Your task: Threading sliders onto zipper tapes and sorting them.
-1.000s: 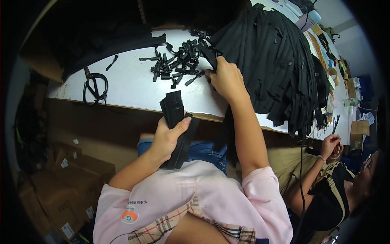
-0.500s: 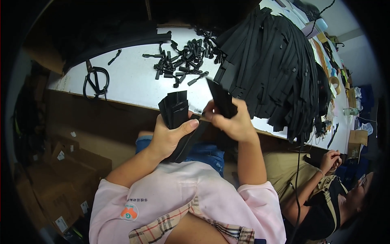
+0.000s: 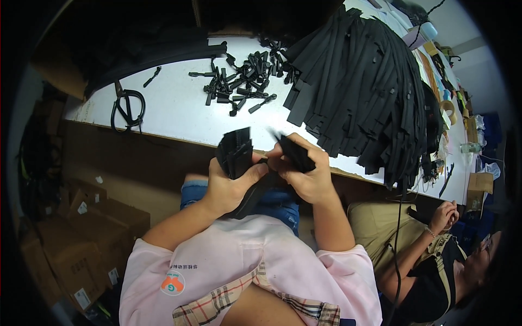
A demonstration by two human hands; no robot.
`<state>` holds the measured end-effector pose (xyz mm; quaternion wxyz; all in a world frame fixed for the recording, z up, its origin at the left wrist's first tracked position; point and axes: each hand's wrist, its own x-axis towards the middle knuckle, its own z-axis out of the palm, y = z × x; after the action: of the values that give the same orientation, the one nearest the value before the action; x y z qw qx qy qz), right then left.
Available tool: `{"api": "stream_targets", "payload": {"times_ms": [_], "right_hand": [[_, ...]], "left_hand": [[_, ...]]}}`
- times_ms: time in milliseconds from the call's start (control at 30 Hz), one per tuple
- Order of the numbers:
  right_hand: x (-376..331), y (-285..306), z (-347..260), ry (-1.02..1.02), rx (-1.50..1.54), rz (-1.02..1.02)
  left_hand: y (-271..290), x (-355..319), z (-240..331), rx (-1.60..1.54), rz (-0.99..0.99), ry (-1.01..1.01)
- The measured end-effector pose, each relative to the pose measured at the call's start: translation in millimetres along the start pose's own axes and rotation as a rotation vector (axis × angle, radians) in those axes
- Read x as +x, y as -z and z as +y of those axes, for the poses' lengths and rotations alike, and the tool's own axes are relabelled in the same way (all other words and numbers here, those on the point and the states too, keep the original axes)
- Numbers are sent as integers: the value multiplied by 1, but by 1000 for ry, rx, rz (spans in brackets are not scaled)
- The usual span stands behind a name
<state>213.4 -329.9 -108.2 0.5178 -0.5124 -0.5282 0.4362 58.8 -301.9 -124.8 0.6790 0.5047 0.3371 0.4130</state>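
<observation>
My left hand [image 3: 231, 187] is closed around a folded bundle of black zipper strips [image 3: 235, 149], whose stacked ends rise above the fist. Lower parts of the strips hang over my lap. Close beside it, my right hand [image 3: 315, 179] grips more black zipper strip [image 3: 295, 154], one end sticking up and smeared by motion. Thumbs and fingertips of both hands nearly meet just off the table's front edge. What lies between the fingertips is too small and dark to make out. Beyond them, a heap of black zipper sliders with pulls [image 3: 247, 76] lies on the white table [image 3: 179, 108].
A large pile of black zipper strips [image 3: 359, 98] drapes over the table's edge at right. Black-handled scissors [image 3: 129, 111] and one loose slider [image 3: 153, 77] lie at left. Cardboard boxes [image 3: 81, 244] stand low on the left. Another person [image 3: 435, 261] sits at right, beside a hanging cord [image 3: 399, 239].
My right hand has tipped and drawn slightly down, with its strip end lower and nearer the left hand. The left hand has shifted slightly right, still holding its bundle.
</observation>
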Motion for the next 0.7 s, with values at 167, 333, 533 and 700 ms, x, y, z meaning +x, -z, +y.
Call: {"api": "stream_targets", "payload": {"times_ms": [167,333,533,700], "right_hand": [[-24,-19,6,-185,203,117],[-21,-23,8,-441,837,-9],[-25,-25,11,-517,947,-10],[-30,-33,7,-393,586,143]], "left_hand": [[1,5,-3,95,67,-193],[14,5,10,-237,-81,261],[17,4,5,-190,-165,191],[12,3,7,-51,-207,5]]}}
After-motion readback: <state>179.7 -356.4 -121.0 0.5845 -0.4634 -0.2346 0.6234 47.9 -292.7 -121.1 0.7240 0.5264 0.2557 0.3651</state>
